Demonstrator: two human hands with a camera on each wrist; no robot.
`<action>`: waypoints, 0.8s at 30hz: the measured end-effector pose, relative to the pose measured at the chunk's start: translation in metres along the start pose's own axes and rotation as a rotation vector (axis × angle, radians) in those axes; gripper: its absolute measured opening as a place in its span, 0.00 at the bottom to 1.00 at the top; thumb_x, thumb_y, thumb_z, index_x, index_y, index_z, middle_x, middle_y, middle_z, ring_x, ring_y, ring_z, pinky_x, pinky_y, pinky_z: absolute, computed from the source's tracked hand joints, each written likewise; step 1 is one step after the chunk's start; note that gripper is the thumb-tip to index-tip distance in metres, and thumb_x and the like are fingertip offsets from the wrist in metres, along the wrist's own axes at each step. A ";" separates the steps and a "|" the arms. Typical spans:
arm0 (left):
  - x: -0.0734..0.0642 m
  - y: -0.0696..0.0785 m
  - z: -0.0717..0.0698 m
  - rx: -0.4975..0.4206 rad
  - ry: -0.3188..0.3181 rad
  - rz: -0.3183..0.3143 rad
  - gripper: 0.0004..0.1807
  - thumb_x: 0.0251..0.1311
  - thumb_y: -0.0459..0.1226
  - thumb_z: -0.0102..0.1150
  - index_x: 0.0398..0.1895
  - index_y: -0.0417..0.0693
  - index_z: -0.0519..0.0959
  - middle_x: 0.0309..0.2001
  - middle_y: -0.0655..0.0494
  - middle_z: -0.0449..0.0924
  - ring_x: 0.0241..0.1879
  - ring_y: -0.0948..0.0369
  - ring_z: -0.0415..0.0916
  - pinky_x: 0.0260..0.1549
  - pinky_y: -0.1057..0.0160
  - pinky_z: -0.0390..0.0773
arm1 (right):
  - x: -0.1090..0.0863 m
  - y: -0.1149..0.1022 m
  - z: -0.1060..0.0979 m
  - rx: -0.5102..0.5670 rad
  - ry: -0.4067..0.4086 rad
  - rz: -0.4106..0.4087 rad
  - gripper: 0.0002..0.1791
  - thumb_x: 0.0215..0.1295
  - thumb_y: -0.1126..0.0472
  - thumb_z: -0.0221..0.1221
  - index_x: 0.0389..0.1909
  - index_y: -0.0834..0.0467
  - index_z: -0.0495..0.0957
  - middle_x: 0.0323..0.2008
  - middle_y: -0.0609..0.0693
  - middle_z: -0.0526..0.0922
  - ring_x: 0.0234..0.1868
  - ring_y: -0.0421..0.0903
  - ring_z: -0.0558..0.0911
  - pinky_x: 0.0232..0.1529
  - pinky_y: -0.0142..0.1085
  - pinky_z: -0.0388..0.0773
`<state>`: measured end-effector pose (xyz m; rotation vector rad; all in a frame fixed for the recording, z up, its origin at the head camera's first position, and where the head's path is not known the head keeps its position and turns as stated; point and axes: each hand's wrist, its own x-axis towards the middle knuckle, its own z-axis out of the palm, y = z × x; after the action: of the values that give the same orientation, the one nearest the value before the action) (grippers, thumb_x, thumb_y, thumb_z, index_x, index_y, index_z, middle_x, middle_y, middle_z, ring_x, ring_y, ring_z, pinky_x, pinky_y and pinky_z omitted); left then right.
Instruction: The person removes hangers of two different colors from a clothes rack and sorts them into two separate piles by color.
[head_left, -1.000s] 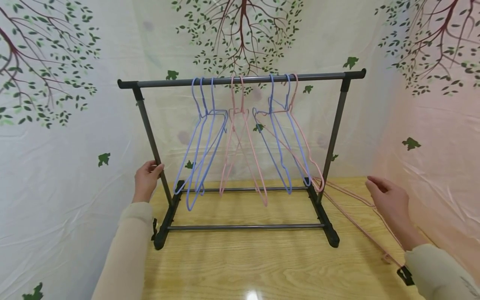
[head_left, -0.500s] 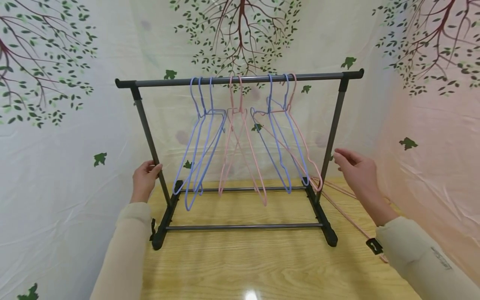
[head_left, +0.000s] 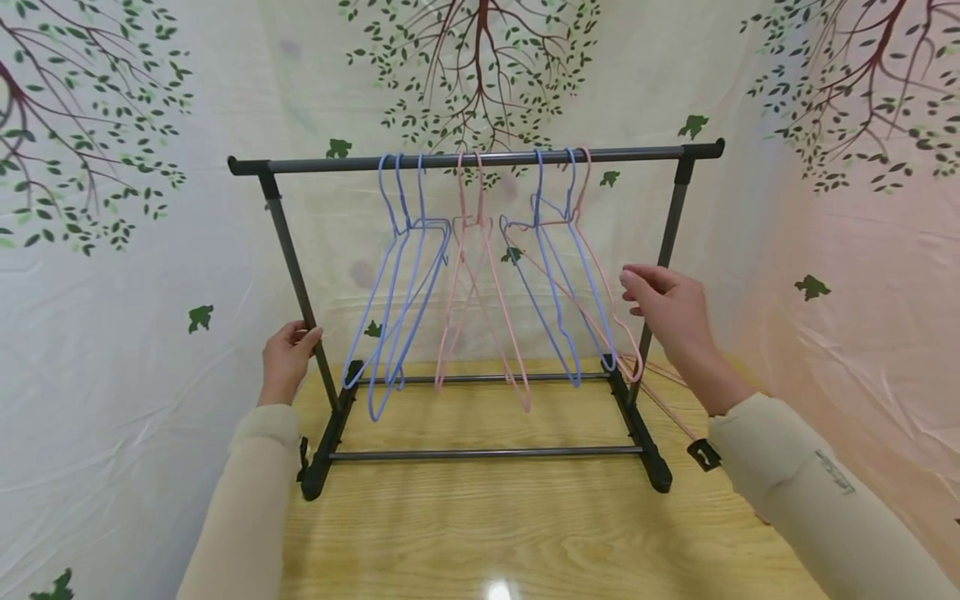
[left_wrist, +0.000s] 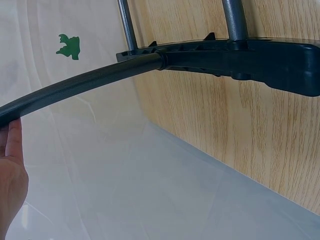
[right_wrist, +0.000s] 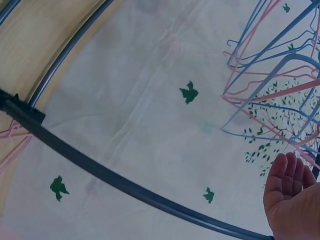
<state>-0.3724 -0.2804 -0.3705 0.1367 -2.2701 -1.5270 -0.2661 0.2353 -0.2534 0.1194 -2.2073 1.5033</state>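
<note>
A black garment rack stands on the wooden table, blue and pink hangers hooked over its top rail (head_left: pixel 322 165). My left hand (head_left: pixel 287 362) grips the left post (head_left: pixel 291 250) between thumb and fingers; in the left wrist view only part of that hand (left_wrist: pixel 12 175) shows against the post (left_wrist: pixel 85 82). Beside the rightmost pink hanger (head_left: pixel 585 179), in front of the right post (head_left: pixel 675 225), my right hand (head_left: pixel 675 321) is raised with loosely bent fingers and holds nothing. The right wrist view shows its palm (right_wrist: pixel 290 195) near the hangers.
Blue hangers (head_left: pixel 401 192) hang left of a pink pair (head_left: pixel 461 179). More pink hangers (head_left: pixel 667 408) lie on the table (head_left: pixel 480 517) at the right, partly behind my sleeve. A leaf-patterned cloth (head_left: pixel 315 275) encloses the back and sides.
My right hand has moved left and up, from above the pink hangers on the table to beside the hanging ones. My left hand keeps its grip on the post.
</note>
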 end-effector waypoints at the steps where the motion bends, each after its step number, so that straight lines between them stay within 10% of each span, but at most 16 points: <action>1: -0.001 0.000 0.000 0.001 0.001 0.002 0.24 0.73 0.42 0.53 0.64 0.34 0.72 0.56 0.36 0.75 0.49 0.53 0.77 0.57 0.53 0.77 | 0.001 -0.002 0.002 -0.002 -0.010 0.006 0.28 0.71 0.44 0.58 0.61 0.61 0.78 0.45 0.49 0.82 0.41 0.39 0.81 0.41 0.27 0.81; 24: -0.001 0.001 -0.002 -0.006 -0.021 -0.005 0.28 0.73 0.47 0.52 0.67 0.36 0.69 0.59 0.37 0.74 0.53 0.50 0.76 0.57 0.53 0.76 | 0.010 -0.012 0.020 -0.075 -0.096 0.099 0.24 0.72 0.49 0.58 0.56 0.64 0.80 0.42 0.58 0.82 0.35 0.44 0.81 0.33 0.30 0.82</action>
<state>-0.3705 -0.2814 -0.3697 0.1252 -2.2827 -1.5441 -0.2782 0.2144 -0.2450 0.0597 -2.3740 1.4929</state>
